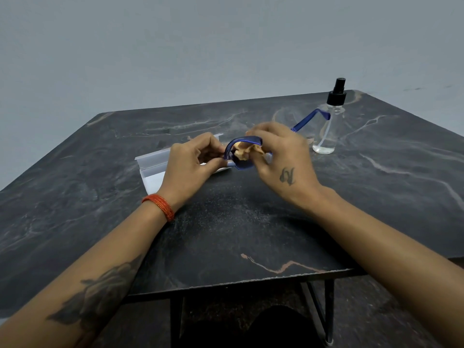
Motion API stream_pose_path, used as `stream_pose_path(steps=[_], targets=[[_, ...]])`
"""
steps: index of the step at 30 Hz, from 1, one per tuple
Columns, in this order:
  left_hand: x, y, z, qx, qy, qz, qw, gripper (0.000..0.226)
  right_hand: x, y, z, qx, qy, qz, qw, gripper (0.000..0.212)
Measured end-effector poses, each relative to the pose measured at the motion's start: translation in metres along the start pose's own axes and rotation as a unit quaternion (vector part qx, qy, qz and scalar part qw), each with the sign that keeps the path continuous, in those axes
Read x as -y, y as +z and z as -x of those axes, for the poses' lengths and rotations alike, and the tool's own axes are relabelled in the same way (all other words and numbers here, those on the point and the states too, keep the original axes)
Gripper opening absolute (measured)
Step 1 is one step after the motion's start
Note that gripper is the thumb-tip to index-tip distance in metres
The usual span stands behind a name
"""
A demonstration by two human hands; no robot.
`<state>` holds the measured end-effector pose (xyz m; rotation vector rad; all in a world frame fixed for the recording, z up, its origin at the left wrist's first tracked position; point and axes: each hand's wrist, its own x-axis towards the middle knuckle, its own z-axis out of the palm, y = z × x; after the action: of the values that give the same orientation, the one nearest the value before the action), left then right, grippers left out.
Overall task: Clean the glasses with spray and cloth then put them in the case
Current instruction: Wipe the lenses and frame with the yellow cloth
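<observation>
Two hands are seen: one left hand point(190, 162) and one right hand point(281, 156). One pair of blue glasses point(241, 151) is held between them, with one beige cloth point(244, 150) pinched at the right hand. One open white case point(153, 167) lies just beyond the left hand. One spray bottle point(329, 121) stands beyond the right hand. One set of red bangles point(160, 205) is worn below the left hand.

A dark marble-patterned desk point(251, 234) with pale and rust veins fills the view, black metal legs point(329, 310) below its near edge, plain grey wall point(175, 46) behind.
</observation>
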<state>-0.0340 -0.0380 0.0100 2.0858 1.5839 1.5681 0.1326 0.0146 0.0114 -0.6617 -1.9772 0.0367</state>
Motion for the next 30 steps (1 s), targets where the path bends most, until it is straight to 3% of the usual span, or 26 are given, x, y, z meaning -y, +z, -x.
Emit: stream_pose_path(steps=[8,14,16,18,21,25,30], targets=[[0.0016,-0.0010,-0.0006,-0.002,0.016,-0.020,1.000,0.019,0.0049,-0.0024,0.0018,0.065,-0.030,0.029,0.997,0.021],[0.0014,0.0000,-0.0003,-0.002,0.014,-0.021,1.000,0.023,0.0054,-0.0030,0.0028,0.028,-0.058,0.098,0.993,0.013],[0.0005,0.0000,0.0003,-0.001,0.016,-0.019,1.000,0.023,0.0076,-0.0036,0.0028,0.008,-0.069,0.085,0.994,0.028],[0.0002,-0.0004,0.0006,-0.001,0.017,-0.017,1.000,0.023,0.0077,-0.0024,0.0034,0.004,-0.080,0.080,0.994,0.013],[-0.0004,-0.0010,0.0005,-0.011,0.020,-0.013,1.000,0.027,0.0052,0.0013,0.0036,0.048,-0.061,0.057,0.995,0.025],[0.0003,-0.0008,0.0006,-0.003,0.021,-0.021,1.000,0.022,0.0040,-0.0010,0.0007,0.085,-0.039,0.030,0.995,0.023],[0.0010,0.0000,0.0007,-0.009,0.015,-0.017,1.000,0.023,0.0083,-0.0042,0.0016,0.033,-0.025,0.074,0.996,0.019]])
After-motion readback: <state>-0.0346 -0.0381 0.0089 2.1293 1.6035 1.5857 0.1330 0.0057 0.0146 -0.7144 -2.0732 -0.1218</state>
